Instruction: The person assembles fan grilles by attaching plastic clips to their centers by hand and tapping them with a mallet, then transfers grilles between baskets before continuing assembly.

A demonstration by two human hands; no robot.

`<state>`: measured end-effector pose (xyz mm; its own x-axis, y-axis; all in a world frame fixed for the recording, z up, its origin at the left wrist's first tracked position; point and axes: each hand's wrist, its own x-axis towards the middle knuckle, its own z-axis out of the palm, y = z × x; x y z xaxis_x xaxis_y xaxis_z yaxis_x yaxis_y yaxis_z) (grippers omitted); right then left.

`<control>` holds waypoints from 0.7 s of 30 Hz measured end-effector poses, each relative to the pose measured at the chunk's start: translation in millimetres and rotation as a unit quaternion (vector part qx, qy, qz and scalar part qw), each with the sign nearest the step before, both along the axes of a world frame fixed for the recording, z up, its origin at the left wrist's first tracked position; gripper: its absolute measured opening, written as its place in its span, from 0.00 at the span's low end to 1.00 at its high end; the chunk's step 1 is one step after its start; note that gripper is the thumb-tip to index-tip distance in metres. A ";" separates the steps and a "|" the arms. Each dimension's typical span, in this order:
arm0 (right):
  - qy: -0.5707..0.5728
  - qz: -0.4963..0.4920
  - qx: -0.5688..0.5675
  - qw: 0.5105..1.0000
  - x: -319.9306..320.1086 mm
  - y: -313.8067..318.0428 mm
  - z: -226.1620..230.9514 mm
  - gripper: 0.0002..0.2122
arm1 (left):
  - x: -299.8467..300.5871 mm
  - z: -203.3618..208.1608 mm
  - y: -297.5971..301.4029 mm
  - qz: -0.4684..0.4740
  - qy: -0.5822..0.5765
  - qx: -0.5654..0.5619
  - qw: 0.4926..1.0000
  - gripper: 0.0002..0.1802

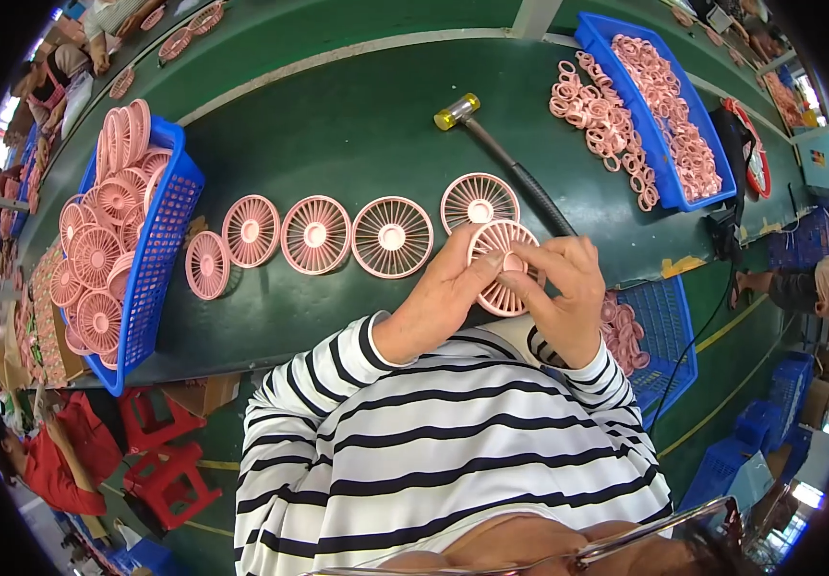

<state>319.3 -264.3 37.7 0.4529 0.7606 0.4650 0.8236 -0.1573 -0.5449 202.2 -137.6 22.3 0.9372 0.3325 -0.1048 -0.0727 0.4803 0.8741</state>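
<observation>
Between my two hands, close to the table's near edge, I hold a round pink fan grille (501, 300) with thin spokes and a solid centre disc. My left hand (443, 298) grips its left side, the thumb lying over its face. The fingers and thumb of my right hand (560, 288) press near the centre disc and the right rim. Just beyond, another pink fan grille (480, 204) lies on the green table, partly covered by the held one. More grilles, such as this pink grille (392, 237), lie in a row to the left.
A mallet (491, 144) with a yellow head lies beyond my hands. Pink grilles fill a blue basket (176, 192) at left. Small pink rings (592, 106) lie beside a blue tray (664, 144) of rings. Below the table's right edge stands a blue crate (669, 326). Other people work around.
</observation>
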 end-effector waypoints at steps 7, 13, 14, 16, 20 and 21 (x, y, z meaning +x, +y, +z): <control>-0.082 0.217 0.014 0.973 1.4 -27.0 24.7 0.14 | -17.9 14.5 3.5 -0.182 0.013 0.055 0.982 0.21; -0.046 0.156 0.025 0.986 3.9 -19.6 7.0 0.14 | -11.3 5.1 3.3 -0.143 0.033 0.014 0.989 0.20; -0.040 0.129 0.029 0.990 1.1 -19.2 6.1 0.15 | -10.7 4.9 2.3 -0.133 0.035 0.012 0.990 0.20; -0.041 0.117 0.034 0.992 -2.4 -17.1 4.8 0.15 | -9.1 5.4 2.1 -0.133 0.036 0.000 0.991 0.19; -0.068 0.055 0.028 0.996 -8.2 -13.8 0.3 0.14 | -8.5 -3.8 -4.5 -0.072 0.064 -0.105 0.990 0.17; -0.070 0.048 0.022 0.996 -7.9 -12.9 -1.1 0.13 | -8.0 -4.0 -6.3 -0.056 0.070 -0.118 0.989 0.16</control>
<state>311.4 -277.3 36.6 0.3074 0.7746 0.5527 0.9024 -0.0530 -0.4276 194.1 -143.9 18.3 0.9379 0.1782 -0.2975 0.1059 0.6696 0.7351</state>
